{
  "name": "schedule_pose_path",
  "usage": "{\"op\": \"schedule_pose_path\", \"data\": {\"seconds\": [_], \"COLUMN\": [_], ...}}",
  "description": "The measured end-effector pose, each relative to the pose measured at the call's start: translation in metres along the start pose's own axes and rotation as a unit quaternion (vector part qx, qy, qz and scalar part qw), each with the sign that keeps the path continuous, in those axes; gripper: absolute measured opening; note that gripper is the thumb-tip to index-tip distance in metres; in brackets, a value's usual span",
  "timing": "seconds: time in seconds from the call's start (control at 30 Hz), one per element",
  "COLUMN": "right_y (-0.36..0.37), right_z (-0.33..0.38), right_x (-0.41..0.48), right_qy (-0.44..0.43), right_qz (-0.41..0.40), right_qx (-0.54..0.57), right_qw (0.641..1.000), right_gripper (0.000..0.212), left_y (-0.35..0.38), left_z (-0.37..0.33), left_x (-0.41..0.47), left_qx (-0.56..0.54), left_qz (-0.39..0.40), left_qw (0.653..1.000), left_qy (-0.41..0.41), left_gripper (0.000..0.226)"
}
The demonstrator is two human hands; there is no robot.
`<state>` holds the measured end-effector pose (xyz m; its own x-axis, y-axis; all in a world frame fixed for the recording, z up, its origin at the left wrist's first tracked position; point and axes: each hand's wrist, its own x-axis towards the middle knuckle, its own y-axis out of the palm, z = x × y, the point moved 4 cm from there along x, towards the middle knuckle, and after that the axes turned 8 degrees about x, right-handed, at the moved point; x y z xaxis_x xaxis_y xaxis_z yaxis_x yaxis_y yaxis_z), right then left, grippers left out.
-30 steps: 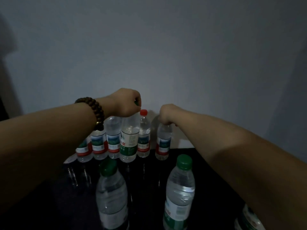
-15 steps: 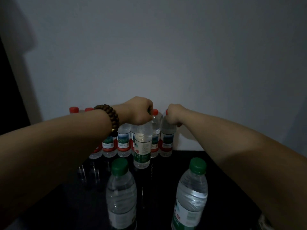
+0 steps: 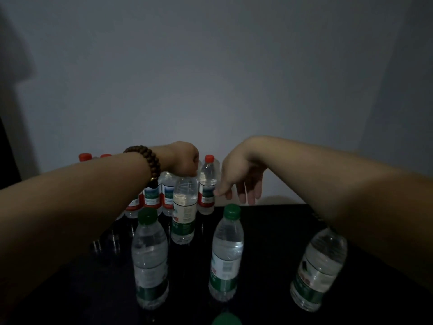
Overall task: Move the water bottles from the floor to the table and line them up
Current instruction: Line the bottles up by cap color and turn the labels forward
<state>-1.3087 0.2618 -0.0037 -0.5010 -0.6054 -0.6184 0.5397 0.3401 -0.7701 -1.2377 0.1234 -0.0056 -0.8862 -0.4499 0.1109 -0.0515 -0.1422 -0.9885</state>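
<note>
On the dark table (image 3: 276,231) a row of red-capped bottles (image 3: 154,195) stands along the far edge by the wall. My left hand (image 3: 184,161), with a bead bracelet at the wrist, is closed over the top of a green-labelled bottle (image 3: 184,214) standing just in front of that row. My right hand (image 3: 239,181) hangs with fingers spread beside the rightmost red-capped bottle (image 3: 207,184), holding nothing. Three green-labelled bottles stand nearer me: left (image 3: 150,261), middle (image 3: 226,254), right (image 3: 318,268).
A grey wall (image 3: 210,78) rises right behind the table. A green cap (image 3: 226,319) shows at the bottom edge of the view. The room is dim.
My right hand has let go of the red-capped bottle at the row's right end and opened. My left hand has brought the green-labelled bottle down in front of the row.
</note>
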Motion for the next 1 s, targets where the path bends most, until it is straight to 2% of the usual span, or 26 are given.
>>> {"op": "schedule_pose_path", "data": {"seconds": [0.13,0.3,0.47,0.6,1.0], "right_y": [0.035,0.054,0.032,0.006,-0.068], "right_z": [0.007,0.003,-0.029,-0.048,-0.053], "right_x": [-0.026,-0.018,-0.01,0.019,0.104], "right_qy": [-0.016,-0.05,-0.051,-0.031,0.027], "right_qz": [0.048,-0.032,-0.071,-0.12,-0.222], "right_qx": [-0.022,-0.049,-0.042,-0.067,-0.178], "right_qw": [0.998,0.997,0.995,0.99,0.958], "right_gripper": [0.063,0.049,0.024,0.043,0.029], "left_y": [-0.007,-0.006,0.0,0.007,0.044], "left_z": [-0.017,-0.037,-0.062,-0.075,-0.078], "left_x": [-0.009,-0.01,0.006,0.033,0.116], "left_qx": [0.007,0.01,0.023,0.014,-0.029], "left_qz": [0.01,0.03,0.034,0.039,-0.065], "left_qw": [1.0,0.999,0.998,0.997,0.994], "left_qy": [0.005,0.023,0.055,0.065,0.085], "left_gripper": [0.021,0.024,0.026,0.026,0.029]}}
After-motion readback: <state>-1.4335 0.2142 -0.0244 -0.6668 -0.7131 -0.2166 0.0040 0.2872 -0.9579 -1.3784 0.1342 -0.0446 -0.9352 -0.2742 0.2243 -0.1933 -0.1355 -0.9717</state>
